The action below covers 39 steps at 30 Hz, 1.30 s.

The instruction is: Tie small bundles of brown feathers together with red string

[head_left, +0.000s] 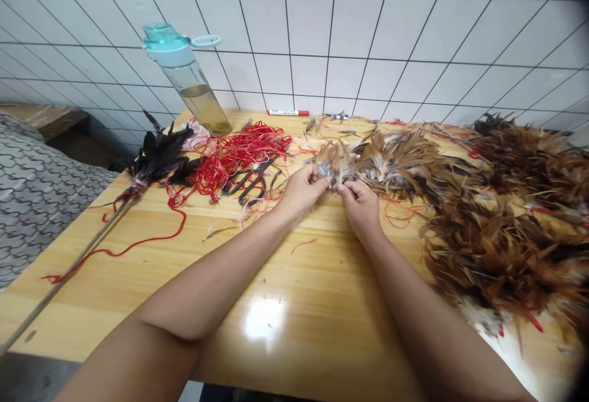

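Both hands meet at the near edge of a small heap of tan, fluffy feathers point(338, 159) in the middle of the table. My left hand point(304, 190) is closed, thumb and fingers pinching at the feathers' base. Close by on the right, my right hand point(361, 205) is also closed, its thumb and index finger at the feathers' lower ends. Just beyond it spreads a larger pile of brown feathers point(405, 159). Left of my left hand lie black-handled scissors point(251, 187), partly under a tangle of red string point(243, 150).
A stick with black feathers point(156, 156) tied on lies along the table's left side, a red string trailing from it. Behind stands a water bottle point(191, 83). A red-and-white marker point(288, 113) rests by the tiled wall. Big bunches of brown feathers point(501, 248) cover the right side.
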### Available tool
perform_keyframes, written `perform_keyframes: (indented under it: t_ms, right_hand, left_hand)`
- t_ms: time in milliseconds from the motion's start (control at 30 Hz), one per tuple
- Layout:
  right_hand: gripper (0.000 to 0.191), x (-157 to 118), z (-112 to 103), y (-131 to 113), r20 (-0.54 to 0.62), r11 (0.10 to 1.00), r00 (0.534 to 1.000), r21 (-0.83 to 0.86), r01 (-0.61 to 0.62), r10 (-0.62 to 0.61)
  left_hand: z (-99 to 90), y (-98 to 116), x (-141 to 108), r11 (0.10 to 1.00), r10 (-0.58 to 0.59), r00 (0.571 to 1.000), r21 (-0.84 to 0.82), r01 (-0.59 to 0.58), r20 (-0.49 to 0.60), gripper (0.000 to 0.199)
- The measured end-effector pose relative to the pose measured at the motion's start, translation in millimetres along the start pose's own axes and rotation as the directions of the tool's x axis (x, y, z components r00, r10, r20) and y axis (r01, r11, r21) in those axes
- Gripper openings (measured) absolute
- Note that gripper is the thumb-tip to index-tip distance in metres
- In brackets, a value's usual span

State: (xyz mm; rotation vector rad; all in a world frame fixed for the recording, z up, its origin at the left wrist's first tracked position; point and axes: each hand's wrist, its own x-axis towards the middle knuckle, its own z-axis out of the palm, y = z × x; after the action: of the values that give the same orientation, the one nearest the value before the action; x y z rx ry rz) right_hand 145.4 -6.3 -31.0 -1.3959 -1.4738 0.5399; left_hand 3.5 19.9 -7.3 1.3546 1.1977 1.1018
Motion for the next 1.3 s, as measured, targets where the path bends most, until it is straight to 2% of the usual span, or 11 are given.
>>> perform_keyframes:
  t_ms: [167,300,433,600,733,833,900,967,1100,1200,1300]
  right_hand:
    - [0.019,-3,2,-1,0.004,0.986,0.995,-0.129,0.104,-0.105]
    - [0.021,-6,3,-2,0.038,0.947,0.987,-0.280,0.159,-0.155]
    - [0.023,-8,2,-5,0.088,0.911,0.987,-0.381,0.161,-0.137]
    - [0.024,-9,1,-5,0.109,0.892,0.988,-0.427,0.148,-0.112]
    - [0.023,-5,-1,-1,0.150,0.924,0.979,-0.337,0.181,-0.137]
    - [0.023,-1,-2,1,0.205,0.963,0.967,-0.188,0.191,-0.151]
    - [0.022,1,-2,1,0.238,0.978,0.959,-0.101,0.184,-0.156]
    - [0.022,2,-3,-1,0.265,0.984,0.952,-0.047,0.172,-0.154]
    - [0.022,2,-3,-2,0.291,0.991,0.948,0.029,0.127,-0.130]
    - [0.020,3,-3,0,0.268,0.994,0.959,0.070,0.080,-0.096]
    - [0.021,4,-2,3,0.233,0.994,0.970,0.104,0.046,-0.070]
  left_hand:
    - [5.6,-2,-4,0.998,-0.060,0.998,0.034,0.060,0.000,0.014]
    - [8.2,3,-8,0.994,-0.113,0.994,-0.009,0.113,0.008,0.015]
    - [8.7,2,-7,0.989,-0.145,0.989,-0.011,0.145,0.017,0.013]
    - [5.9,-6,-4,0.995,-0.089,0.994,0.040,0.087,0.056,0.012]
    - [-3.9,-1,-2,0.996,-0.072,0.981,-0.043,0.080,0.180,0.010]
    - [-12.0,4,0,0.976,-0.077,0.937,-0.164,0.140,0.342,0.017]
    - [-15.1,5,2,0.965,-0.045,0.912,-0.217,0.145,0.408,0.023]
    - [-15.8,4,3,0.961,-0.022,0.917,-0.244,0.129,0.398,0.026]
    - [-13.2,3,3,0.968,-0.017,0.950,-0.233,0.094,0.313,0.025]
    - [-9.8,5,1,0.984,0.024,0.968,-0.176,0.021,0.249,0.023]
    - [-7.1,7,0,0.988,0.063,0.968,-0.152,-0.026,0.243,0.019]
